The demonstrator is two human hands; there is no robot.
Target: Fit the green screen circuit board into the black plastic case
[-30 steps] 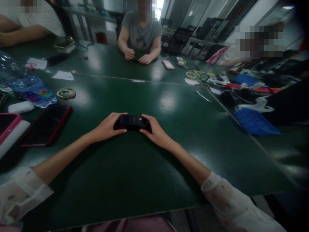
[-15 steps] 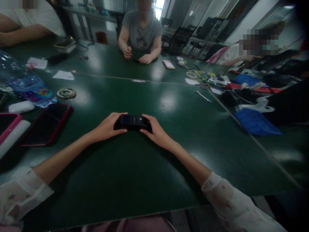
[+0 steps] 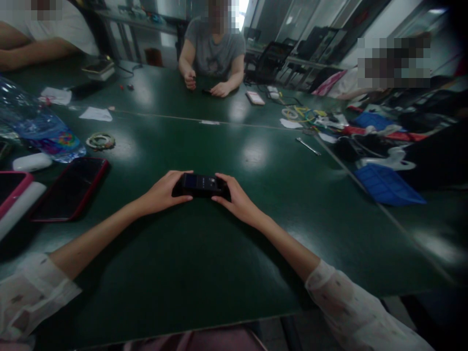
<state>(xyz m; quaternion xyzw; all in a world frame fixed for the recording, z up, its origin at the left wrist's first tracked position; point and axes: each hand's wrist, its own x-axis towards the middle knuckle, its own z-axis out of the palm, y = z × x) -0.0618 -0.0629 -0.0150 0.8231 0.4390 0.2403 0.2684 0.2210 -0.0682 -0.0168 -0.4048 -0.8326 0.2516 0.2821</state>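
A small black device (image 3: pixel 201 183) with a dark screen lies on the green table (image 3: pixel 175 273) in front of me. My left hand (image 3: pixel 168 191) holds its left end, thumb along the near side and fingers at the far side. Round its right end curls my right hand (image 3: pixel 234 196) in the same way, thumb toward me. Parts of both ends are hidden in shadow and by the fingers. The two hands are apart, with the device's middle showing between them.
To the left lie a red-cased phone (image 3: pixel 73 190), a water bottle (image 3: pixel 44 126), a white case (image 3: pixel 32 162) and a coiled cable (image 3: pixel 100 141). A wrench (image 3: pixel 308 146) and a blue tray (image 3: pixel 389 185) lie right. A person (image 3: pixel 215 53) sits opposite; others sit left and right.
My hands and the black device have not visibly moved. Across the table, the person's raised hand has shifted slightly, and the person on the right has moved their head a little.
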